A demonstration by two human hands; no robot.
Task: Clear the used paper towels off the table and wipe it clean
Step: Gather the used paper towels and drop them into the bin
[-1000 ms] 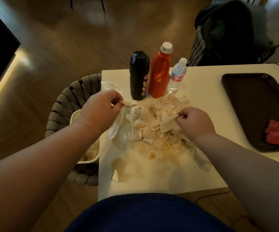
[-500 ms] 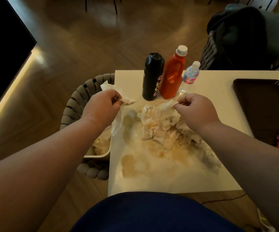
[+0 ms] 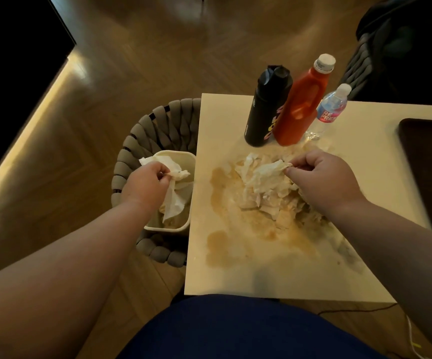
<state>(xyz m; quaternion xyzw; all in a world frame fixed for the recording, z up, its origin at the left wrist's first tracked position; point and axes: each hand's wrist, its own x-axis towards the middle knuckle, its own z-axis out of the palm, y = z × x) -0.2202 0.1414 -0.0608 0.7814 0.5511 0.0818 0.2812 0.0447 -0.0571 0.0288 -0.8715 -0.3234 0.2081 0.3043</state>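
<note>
crumpled paper towels point(image 3: 264, 186), stained, apparently damp

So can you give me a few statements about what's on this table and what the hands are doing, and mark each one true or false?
1. The left hand holds a paper towel over the bin beside the table. True.
2. The right hand is empty. False: it pinches a towel on the soggy towel pile.
3. Three bottles stand at the table's far edge. True: a black bottle, an orange bottle and a small water bottle.
4. The table is already wiped clean. False: brown stains remain.
</note>
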